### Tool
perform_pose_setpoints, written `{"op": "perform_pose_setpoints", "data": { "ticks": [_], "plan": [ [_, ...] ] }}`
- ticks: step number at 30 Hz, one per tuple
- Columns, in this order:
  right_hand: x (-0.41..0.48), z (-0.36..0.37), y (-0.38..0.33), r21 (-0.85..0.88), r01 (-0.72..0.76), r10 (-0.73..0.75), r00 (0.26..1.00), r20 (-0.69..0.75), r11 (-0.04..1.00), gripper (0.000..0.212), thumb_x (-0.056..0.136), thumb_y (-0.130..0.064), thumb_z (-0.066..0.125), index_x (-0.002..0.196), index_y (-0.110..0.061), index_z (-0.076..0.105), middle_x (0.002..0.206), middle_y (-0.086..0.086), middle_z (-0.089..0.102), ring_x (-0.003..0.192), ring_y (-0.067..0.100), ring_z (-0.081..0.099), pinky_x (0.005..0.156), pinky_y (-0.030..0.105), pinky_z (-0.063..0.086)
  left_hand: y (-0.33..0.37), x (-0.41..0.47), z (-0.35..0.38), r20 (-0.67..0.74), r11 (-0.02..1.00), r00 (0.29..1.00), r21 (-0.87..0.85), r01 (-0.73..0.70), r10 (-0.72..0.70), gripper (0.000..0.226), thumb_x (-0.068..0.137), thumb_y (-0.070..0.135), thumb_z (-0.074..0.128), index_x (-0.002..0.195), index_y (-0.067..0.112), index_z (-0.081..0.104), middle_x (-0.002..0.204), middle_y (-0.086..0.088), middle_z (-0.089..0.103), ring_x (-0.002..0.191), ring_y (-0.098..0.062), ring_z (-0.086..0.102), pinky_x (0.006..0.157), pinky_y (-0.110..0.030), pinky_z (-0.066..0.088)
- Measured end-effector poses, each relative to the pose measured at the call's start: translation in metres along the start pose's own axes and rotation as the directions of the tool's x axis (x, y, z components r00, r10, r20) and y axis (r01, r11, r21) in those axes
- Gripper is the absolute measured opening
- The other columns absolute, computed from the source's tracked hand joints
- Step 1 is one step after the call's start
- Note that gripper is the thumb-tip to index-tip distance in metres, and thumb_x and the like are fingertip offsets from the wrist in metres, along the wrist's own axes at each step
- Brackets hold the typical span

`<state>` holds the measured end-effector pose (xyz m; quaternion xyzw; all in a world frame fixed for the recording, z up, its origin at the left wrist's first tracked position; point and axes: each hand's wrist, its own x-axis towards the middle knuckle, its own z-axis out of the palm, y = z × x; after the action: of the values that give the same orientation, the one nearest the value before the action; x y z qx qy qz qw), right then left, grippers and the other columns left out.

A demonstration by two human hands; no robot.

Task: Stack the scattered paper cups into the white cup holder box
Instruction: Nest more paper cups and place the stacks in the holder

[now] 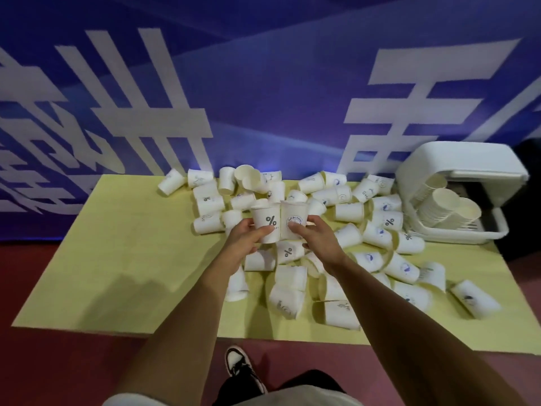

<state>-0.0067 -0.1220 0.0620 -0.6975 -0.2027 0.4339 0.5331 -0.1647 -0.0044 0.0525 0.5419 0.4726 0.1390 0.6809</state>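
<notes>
Both bare arms reach forward from the near edge of the view and converge toward the middle of the scene. The left forearm (187, 312) rises from the near left, the right forearm (395, 312) from the near right, and both are extended and angled inward. The left hand (247, 240) grips a percent-sign cup (268, 224) upright, its thumb (262, 230) laid across the near side of the cup and its fingers curled round the left side. The right hand (319, 241) grips a round-print cup (293, 221) upright, thumb on the near side and fingers wrapped round the right. The two hands are level and close together, so that the held cups touch side by side.
</notes>
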Motion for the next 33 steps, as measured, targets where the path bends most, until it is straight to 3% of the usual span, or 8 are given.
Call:
{"op": "perform_pose_setpoints", "data": {
  "ticks": [6, 9, 14, 20, 22, 25, 30, 33],
  "plan": [
    [-0.002, -0.061, -0.013, -0.019, 0.048, -0.05, 0.991, -0.121, 0.999, 0.016, 0.087, -0.017, 0.076, 0.095, -0.022, 0.063, 0.1, 0.003, 0.074, 0.085, 0.008, 0.071, 0.064, 0.016, 0.051, 0.028, 0.025, 0.063, 0.132, 0.994, 0.99, 0.094, -0.058, 0.045, 0.042, 0.083, 0.037, 0.077, 0.12, 0.024, 0.061, 0.114, 0.009, 0.071, 0.103, -0.011, 0.067, 0.08, -0.031, 0.052],
    [-0.002, -0.095, -0.005, -0.015, 0.039, -0.042, 0.968, -0.248, 0.999, 0.025, 0.084, -0.021, 0.079, 0.102, -0.018, 0.062, 0.1, -0.002, 0.073, 0.085, 0.005, 0.07, 0.063, 0.014, 0.049, 0.033, 0.041, 0.099, 0.233, 0.988, 0.971, 0.134, -0.081, 0.048, 0.046, 0.082, 0.038, 0.078, 0.122, 0.024, 0.059, 0.114, 0.01, 0.07, 0.105, -0.01, 0.066, 0.091, -0.037, 0.051],
    [-0.001, -0.155, 0.012, -0.023, 0.031, -0.037, 0.934, -0.355, 0.999, 0.05, 0.078, -0.026, 0.082, 0.12, -0.015, 0.058, 0.107, 0.0, 0.073, 0.097, 0.015, 0.071, 0.079, 0.032, 0.058, 0.038, 0.054, 0.165, 0.323, 0.982, 0.946, 0.163, -0.092, 0.035, 0.054, 0.077, 0.041, 0.08, 0.123, 0.025, 0.057, 0.116, 0.009, 0.07, 0.105, -0.012, 0.066, 0.089, -0.036, 0.051],
    [0.011, -0.247, 0.023, -0.006, 0.06, -0.058, 0.924, -0.379, 0.998, 0.051, 0.079, -0.015, 0.081, 0.124, -0.019, 0.056, 0.107, 0.0, 0.072, 0.092, 0.011, 0.07, 0.067, 0.02, 0.051, 0.043, 0.068, 0.261, 0.327, 0.974, 0.943, 0.188, -0.127, 0.06, 0.05, 0.08, 0.033, 0.08, 0.124, 0.024, 0.057, 0.117, 0.008, 0.067, 0.102, -0.009, 0.065, 0.074, -0.027, 0.048],
    [0.016, -0.286, 0.029, -0.013, 0.055, -0.056, 0.926, -0.372, 0.998, 0.055, 0.076, -0.02, 0.082, 0.124, -0.019, 0.056, 0.109, -0.001, 0.071, 0.095, 0.011, 0.069, 0.07, 0.023, 0.053, 0.043, 0.073, 0.298, 0.298, 0.973, 0.953, 0.198, -0.119, 0.056, 0.051, 0.08, 0.032, 0.081, 0.123, 0.024, 0.056, 0.117, 0.009, 0.066, 0.101, -0.009, 0.065, 0.072, -0.027, 0.048],
    [0.024, -0.347, 0.041, -0.021, 0.039, -0.044, 0.915, -0.401, 0.999, 0.06, 0.074, -0.021, 0.082, 0.127, -0.018, 0.053, 0.111, -0.004, 0.068, 0.101, 0.012, 0.066, 0.079, 0.031, 0.055, 0.04, 0.082, 0.346, 0.257, 0.977, 0.966, 0.194, -0.091, 0.039, 0.059, 0.076, 0.033, 0.084, 0.127, 0.025, 0.055, 0.122, 0.005, 0.065, 0.106, -0.013, 0.064, 0.079, -0.031, 0.052],
    [0.029, -0.425, 0.052, -0.024, 0.048, -0.053, 0.886, -0.461, 0.999, 0.054, 0.08, -0.013, 0.08, 0.126, -0.014, 0.051, 0.107, -0.01, 0.066, 0.093, -0.001, 0.064, 0.07, 0.014, 0.05, 0.025, 0.08, 0.402, 0.18, 0.979, 0.984, 0.196, -0.047, 0.011, 0.061, 0.08, 0.023, 0.081, 0.132, 0.022, 0.049, 0.124, 0.004, 0.061, 0.107, -0.012, 0.062, 0.08, -0.029, 0.054],
    [0.042, -0.446, 0.048, -0.043, 0.066, -0.078, 0.878, -0.472, 0.997, 0.057, 0.077, -0.017, 0.081, 0.126, -0.019, 0.051, 0.113, -0.005, 0.067, 0.099, 0.008, 0.066, 0.08, 0.024, 0.053, 0.016, 0.081, 0.419, 0.192, 0.968, 0.981, 0.252, -0.011, -0.039, 0.066, 0.079, 0.021, 0.082, 0.134, 0.023, 0.046, 0.127, 0.004, 0.059, 0.109, -0.013, 0.061, 0.078, -0.029, 0.054]
  ]
}}
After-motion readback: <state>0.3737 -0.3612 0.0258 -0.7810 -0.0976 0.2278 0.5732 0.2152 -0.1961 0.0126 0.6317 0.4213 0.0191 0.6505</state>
